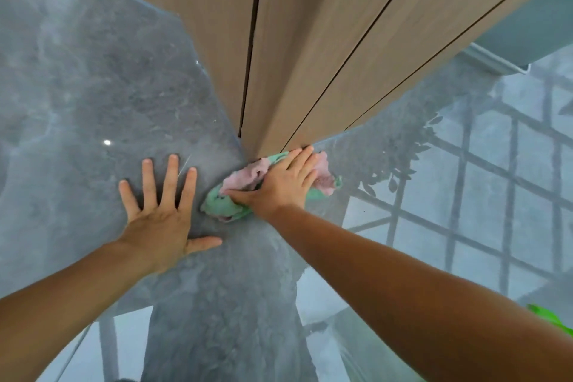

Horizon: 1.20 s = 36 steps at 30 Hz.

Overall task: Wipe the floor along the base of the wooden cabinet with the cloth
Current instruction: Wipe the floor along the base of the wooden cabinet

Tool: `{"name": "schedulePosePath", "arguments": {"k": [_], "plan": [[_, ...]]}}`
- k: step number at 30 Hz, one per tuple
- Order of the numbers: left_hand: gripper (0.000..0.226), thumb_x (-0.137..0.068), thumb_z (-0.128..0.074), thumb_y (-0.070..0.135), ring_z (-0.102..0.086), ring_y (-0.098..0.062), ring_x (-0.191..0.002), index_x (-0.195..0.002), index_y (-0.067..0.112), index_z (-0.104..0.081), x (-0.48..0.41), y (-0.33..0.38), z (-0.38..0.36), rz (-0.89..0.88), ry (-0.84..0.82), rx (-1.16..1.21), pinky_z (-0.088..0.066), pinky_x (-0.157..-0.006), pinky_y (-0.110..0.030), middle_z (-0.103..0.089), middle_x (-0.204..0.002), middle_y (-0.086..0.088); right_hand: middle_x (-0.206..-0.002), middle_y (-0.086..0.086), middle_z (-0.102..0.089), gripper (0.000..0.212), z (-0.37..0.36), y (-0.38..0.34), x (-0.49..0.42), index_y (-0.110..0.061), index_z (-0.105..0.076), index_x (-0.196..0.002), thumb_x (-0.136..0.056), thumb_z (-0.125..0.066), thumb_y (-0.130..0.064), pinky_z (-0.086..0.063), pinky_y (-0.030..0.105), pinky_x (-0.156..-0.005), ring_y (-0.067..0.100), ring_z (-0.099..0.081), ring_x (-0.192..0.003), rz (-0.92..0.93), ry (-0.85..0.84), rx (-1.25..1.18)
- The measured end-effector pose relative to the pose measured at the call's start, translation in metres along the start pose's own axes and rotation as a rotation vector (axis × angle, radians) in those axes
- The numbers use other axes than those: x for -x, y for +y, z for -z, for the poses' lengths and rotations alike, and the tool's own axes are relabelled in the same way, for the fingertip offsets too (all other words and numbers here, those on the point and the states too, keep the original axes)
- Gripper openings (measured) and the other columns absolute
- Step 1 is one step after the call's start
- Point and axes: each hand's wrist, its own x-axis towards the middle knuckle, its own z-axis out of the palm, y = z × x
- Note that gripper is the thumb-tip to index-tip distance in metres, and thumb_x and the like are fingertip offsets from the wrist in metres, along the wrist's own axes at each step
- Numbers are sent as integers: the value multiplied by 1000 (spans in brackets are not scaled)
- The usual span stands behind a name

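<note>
A pink and green cloth [245, 183] lies bunched on the glossy grey floor [93, 87], right at the foot of the wooden cabinet [294, 56]. My right hand [282, 183] presses flat on top of the cloth, fingers spread, fingertips touching the cabinet's bottom edge. My left hand [164, 217] rests flat on the bare floor to the left of the cloth, fingers apart and holding nothing. Part of the cloth is hidden under my right hand.
The cabinet's corner points toward me, with dark vertical gaps between its panels. The polished floor reflects a window grid [496, 195] and foliage on the right. A bright green object [552, 319] shows at the right edge. A pale skirting strip [496, 62] runs at the upper right.
</note>
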Motion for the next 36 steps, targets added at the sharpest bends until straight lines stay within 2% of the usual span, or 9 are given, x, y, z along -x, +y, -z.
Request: {"name": "schedulePosePath", "arguments": {"k": [4,8,11,15,20,23,27,31,36], "plan": [[126,-44,-3,99,46,-43,-130,-132,22,44,-2,-2,1,-5,-22,16,11,-105,-74,54,-142,-6,-159,24,14,144,16,11,7,4,9,-148,-57,-70,-75,9,48,-118,37,18,-146,86,22,-56],[127,-46,-5,99,48,-44,-127,-131,20,46,0,0,5,-10,-54,-8,12,-104,-74,56,-141,-9,-160,22,11,117,27,51,34,-12,8,-152,-72,-39,-82,7,49,-118,36,19,-146,396,197,195],[127,-48,-7,99,48,-45,-127,-131,20,46,2,2,11,-11,-83,16,11,-104,-75,56,-141,-10,-159,22,17,101,6,60,57,-27,9,-152,-77,-32,-81,-1,58,-118,39,23,-144,614,-53,307],[128,-47,-8,99,50,-46,-125,-128,20,50,1,3,12,-3,-102,-2,12,-103,-75,57,-139,-10,-158,25,18,100,-17,34,65,-24,7,-153,-78,-29,-80,1,60,-117,44,24,-142,524,-78,323],[124,-71,-44,74,55,-47,-118,-121,19,54,4,3,12,4,-102,-26,11,-104,-77,58,-137,-13,-156,31,17,118,-23,-13,66,-10,11,-151,-71,-36,-83,10,52,-116,45,26,-141,383,-156,154],[112,-67,-29,73,54,-46,-121,-121,22,54,4,2,14,-5,-94,2,16,-103,-75,64,-130,-8,-156,30,18,112,-22,-25,66,-4,12,-150,-79,-47,-68,10,49,-116,43,24,-142,347,-186,85],[98,-61,-12,65,55,-44,-120,-119,24,55,1,0,11,14,-90,8,22,-101,-73,65,-129,-6,-156,29,21,96,-20,-40,69,-2,12,-149,-89,-38,-57,9,49,-119,41,26,-142,324,-249,6],[99,-72,-22,66,53,-45,-122,-136,25,41,-5,3,7,20,-100,11,25,-97,-72,62,-134,-6,-155,30,20,98,-15,-64,67,1,10,-149,-89,-35,-62,11,50,-118,40,27,-142,243,-339,-98],[121,-59,-25,91,55,-42,-121,-134,24,43,-1,0,9,-40,-131,30,27,-99,-72,53,-143,-7,-156,30,-4,91,-6,-111,16,0,-7,-150,-88,-40,-58,-9,50,-119,41,-8,-145,312,-241,-154]]}}
